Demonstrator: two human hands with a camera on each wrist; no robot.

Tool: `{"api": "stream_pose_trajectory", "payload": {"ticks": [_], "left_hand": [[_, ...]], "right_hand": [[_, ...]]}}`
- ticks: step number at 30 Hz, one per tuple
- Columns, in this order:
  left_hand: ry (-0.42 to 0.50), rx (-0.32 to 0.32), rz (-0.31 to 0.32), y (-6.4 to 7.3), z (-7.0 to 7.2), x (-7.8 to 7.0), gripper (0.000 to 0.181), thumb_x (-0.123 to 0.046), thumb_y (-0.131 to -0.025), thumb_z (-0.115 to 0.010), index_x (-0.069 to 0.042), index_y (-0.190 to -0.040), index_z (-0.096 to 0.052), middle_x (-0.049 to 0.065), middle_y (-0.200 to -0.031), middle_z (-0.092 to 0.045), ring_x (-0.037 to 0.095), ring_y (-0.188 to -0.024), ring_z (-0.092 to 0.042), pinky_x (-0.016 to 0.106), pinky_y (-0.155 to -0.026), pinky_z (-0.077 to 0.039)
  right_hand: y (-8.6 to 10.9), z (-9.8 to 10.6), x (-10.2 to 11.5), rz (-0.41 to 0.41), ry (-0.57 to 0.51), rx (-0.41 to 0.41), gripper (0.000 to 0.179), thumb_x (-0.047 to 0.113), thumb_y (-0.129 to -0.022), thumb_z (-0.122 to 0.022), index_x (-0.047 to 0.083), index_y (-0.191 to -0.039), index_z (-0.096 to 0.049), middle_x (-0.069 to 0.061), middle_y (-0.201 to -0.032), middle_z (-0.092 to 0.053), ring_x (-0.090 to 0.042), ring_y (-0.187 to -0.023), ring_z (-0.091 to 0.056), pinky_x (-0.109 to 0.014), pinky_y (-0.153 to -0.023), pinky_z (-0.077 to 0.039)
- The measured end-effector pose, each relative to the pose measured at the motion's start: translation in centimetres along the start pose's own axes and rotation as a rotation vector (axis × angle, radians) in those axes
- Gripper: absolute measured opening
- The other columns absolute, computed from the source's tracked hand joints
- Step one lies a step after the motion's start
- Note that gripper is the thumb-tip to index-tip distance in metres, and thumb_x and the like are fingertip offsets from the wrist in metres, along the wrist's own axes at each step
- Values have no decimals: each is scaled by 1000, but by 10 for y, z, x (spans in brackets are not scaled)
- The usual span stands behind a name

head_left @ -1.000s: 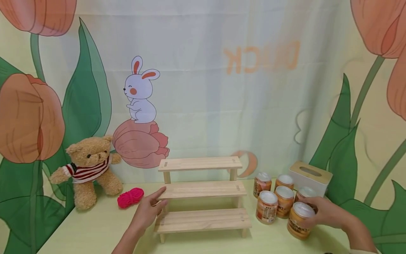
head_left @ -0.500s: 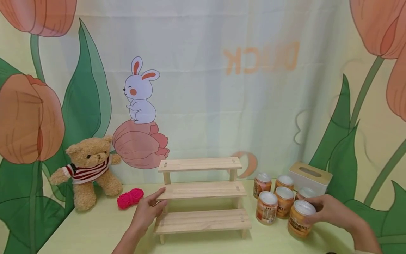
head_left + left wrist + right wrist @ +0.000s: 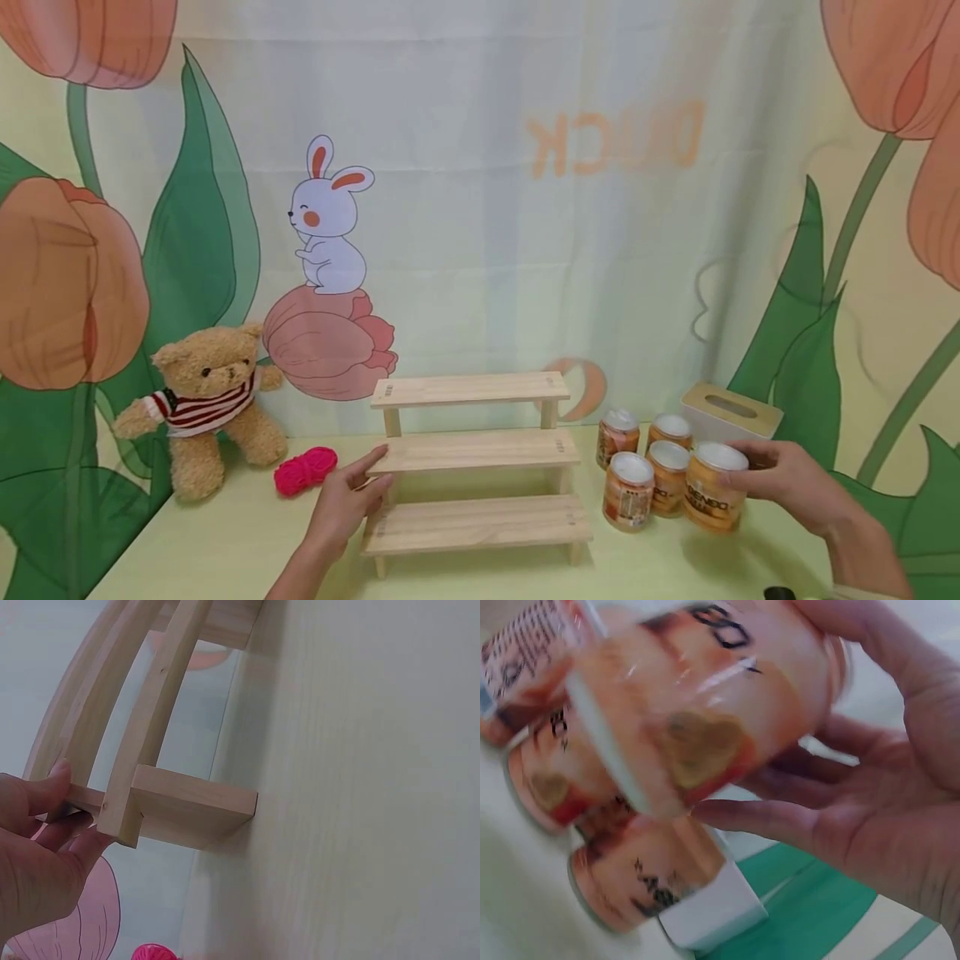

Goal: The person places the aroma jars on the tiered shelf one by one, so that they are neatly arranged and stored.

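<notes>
We have the held jar (image 3: 708,492) in the right grip (image 3: 787,487), thumb and fingers parted only as wide as its body and bent against its sides. Its long axis is near upright, pale top uppermost, and we judge its base clear of the counter (image 3: 225,554). What counts is sideways: the wooden rack (image 3: 474,451) lies to the left of the jar, with two front jars (image 3: 628,500) standing between. The left grip (image 3: 341,504) is the nearer one to that rack, pinching the left end of its middle tier. Behind our jars sits a tissue box (image 3: 731,412); left of the rack we see pink yarn (image 3: 306,472) and a teddy bear (image 3: 210,400).
</notes>
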State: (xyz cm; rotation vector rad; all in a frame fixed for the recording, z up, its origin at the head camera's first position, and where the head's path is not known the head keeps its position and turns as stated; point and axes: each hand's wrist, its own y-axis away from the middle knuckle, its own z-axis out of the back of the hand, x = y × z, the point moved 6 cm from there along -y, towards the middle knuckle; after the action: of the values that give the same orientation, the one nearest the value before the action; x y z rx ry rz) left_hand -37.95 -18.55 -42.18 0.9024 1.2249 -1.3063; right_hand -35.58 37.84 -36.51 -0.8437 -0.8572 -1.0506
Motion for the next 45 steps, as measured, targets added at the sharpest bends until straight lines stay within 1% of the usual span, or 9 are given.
{"api": "stream_pose_trajectory", "payload": {"ticks": [4,8,12,16,21,23,28,38,45], "left_hand": [[9,-3,5,-1,1,0,51,-3,-93,-69,-9,-142,-57,22,-129,-62,16,-86,-59,29,-68,-54],[15,-6,-1,-2,3,1,51,-3,-93,-70,-9,-142,-57,23,-130,-62,16,-90,-60,29,-69,-55],[25,-6,-12,-3,4,2,51,-3,-93,-70,-8,-142,-57,23,-130,-61,16,-95,-61,28,-70,-55],[38,-20,-18,-3,6,4,51,-2,-92,-71,-7,-141,-58,23,-128,-63,16,-99,-62,27,-71,-55],[28,-38,-23,-3,8,7,49,-2,-92,-71,-6,-139,-59,18,-113,-71,12,-85,-60,24,-66,-52],[31,-39,-29,-4,8,7,48,-3,-92,-72,-5,-139,-60,16,-106,-72,11,-79,-58,23,-64,-50],[65,-25,-59,-6,5,7,48,-1,-92,-71,-4,-138,-60,16,-108,-72,9,-81,-60,22,-64,-51],[91,-26,-61,-6,1,9,48,-1,-90,-73,-4,-137,-61,17,-106,-72,9,-77,-61,23,-60,-51],[96,-24,-72,-6,3,9,48,-2,-89,-74,-4,-136,-62,12,-88,-71,10,-68,-55,22,-58,-47]], "right_hand": [[-6,0,5,-23,-120,-58,53,5,-96,-64,-19,-139,-43,2,-111,-70,-13,-100,-66,-34,-81,-55],[-10,-7,13,-14,-182,-93,57,6,-97,-64,-19,-142,-38,3,-114,-68,-12,-103,-65,-33,-83,-55],[-16,-18,25,6,-177,-134,54,8,-97,-66,-15,-141,-46,3,-113,-68,-12,-101,-66,-32,-82,-56],[-24,-34,42,15,-130,-188,61,15,-95,-71,-14,-142,-45,-3,-115,-67,-12,-100,-65,-32,-81,-56],[-30,-56,59,39,-84,-246,63,20,-91,-76,-12,-139,-50,-9,-116,-68,-12,-98,-65,-31,-80,-55],[-31,-64,65,55,-78,-252,60,20,-90,-77,-11,-136,-54,-9,-114,-70,-13,-97,-66,-31,-80,-56],[-35,-85,77,75,-115,-232,57,17,-89,-78,-10,-134,-57,-14,-116,-69,-16,-98,-67,-32,-81,-55],[-59,-125,92,41,-151,-173,63,19,-85,-82,-10,-134,-56,-18,-117,-68,-20,-102,-66,-30,-84,-53],[-79,-152,113,81,-191,-145,60,20,-83,-84,-5,-132,-61,-17,-119,-68,-23,-107,-64,-33,-91,-51]]}}
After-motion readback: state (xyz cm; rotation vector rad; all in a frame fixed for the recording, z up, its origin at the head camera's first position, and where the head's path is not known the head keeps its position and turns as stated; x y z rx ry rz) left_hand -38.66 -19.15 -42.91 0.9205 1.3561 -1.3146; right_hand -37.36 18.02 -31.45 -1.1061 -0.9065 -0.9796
